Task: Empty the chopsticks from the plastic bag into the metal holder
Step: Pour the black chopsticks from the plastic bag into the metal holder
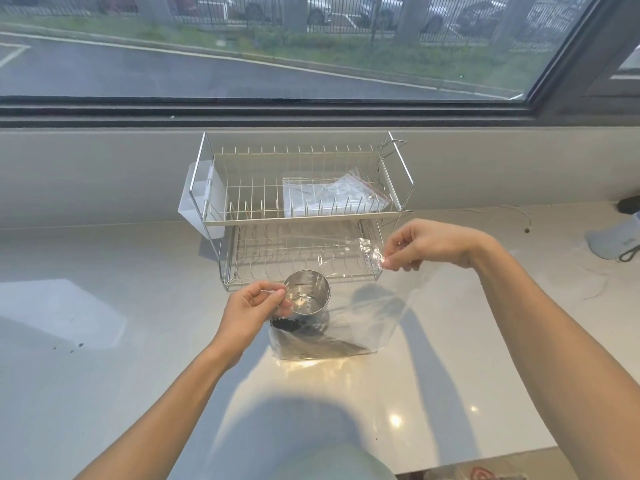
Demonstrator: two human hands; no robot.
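Clear plastic bag (367, 317) held up over a pale stone counter (104, 375), its top edge stretched between the person's two hands. Left hand (254, 304) pinches the bag's near-left corner, thumb and forefinger pressed together on the film, other fingers curled under. Right hand (420, 245) is higher and to the right, fingertips pinching the crinkled opposite corner; remaining fingers loosely bent.

Metal holder (308, 297), a perforated steel cup, appears to sit inside or right behind the bag's mouth, tilted so its open rim faces the viewer; which of the two I cannot tell through the film. Its rim is just beside the left thumb.

Chopsticks (318, 344), dark, lie bunched in the bottom of the bag, slanting from under the left hand down toward the bag's lower right corner. Their ends show as a dark cluster just below the left fingers. None visible in the holder.

Behind the hands: a two-tier wire dish rack (301, 206) against the backsplash below the window (277, 46). A zip bag (332, 195) with a red seal strip lies on the upper tier. White plastic tray (201, 199) hangs off the rack's left end. Thin cable (498, 211) trails along the counter at far right.
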